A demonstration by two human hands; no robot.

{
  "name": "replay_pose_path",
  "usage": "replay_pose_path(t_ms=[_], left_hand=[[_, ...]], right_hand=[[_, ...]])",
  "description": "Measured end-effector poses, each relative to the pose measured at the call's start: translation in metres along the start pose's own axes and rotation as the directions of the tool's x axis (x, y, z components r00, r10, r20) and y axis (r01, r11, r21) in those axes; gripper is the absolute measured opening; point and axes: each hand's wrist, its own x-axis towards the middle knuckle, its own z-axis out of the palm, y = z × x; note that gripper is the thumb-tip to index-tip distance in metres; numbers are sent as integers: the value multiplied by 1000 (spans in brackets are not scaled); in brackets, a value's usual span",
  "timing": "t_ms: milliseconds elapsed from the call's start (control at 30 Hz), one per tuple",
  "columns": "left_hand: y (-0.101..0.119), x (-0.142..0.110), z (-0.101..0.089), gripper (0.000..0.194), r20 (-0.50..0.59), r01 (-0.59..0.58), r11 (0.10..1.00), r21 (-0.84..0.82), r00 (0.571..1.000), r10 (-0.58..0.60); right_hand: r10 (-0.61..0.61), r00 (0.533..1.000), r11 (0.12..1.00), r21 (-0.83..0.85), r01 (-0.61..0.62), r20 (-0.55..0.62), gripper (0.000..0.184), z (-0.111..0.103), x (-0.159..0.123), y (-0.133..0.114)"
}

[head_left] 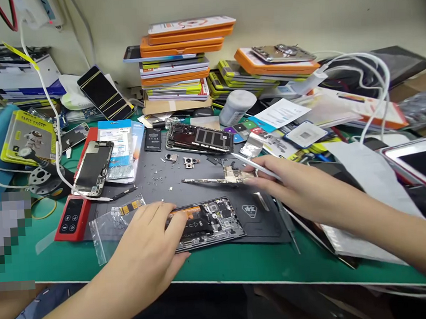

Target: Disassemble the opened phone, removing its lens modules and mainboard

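Note:
My left hand (151, 236) grips the left end of an opened smartphone (223, 216) that lies on the dark work mat (264, 228). Its orange-and-black battery and inner boards are exposed, while my fingers cover its left end. Above the phone's right end, my right hand (289, 181) pinches a phone circuit board (231, 173), held almost edge-on clear of the mat. A slim white pointed tool (252, 163) also sits in that hand, its tip pointing left. Two camera modules (190, 162) and several tiny screws (157, 179) lie on the mat beyond the phone.
A dark phone back cover (201, 138) rests behind the screws, near a loose battery (153, 140). Left are a red control box (71, 218), a detached screen (94, 168) and a clear bag (103, 236). Stacked boxes (175, 76) line the wall. A screwdriver (288, 222) lies right.

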Motion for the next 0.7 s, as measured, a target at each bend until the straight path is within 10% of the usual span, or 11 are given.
replay_pose_path(t_ms=[700], left_hand=[[3, 6, -3, 55, 82, -3, 999, 41, 997, -1]], right_hand=[[-90, 996, 996, -14, 89, -29, 43, 14, 18, 34]])
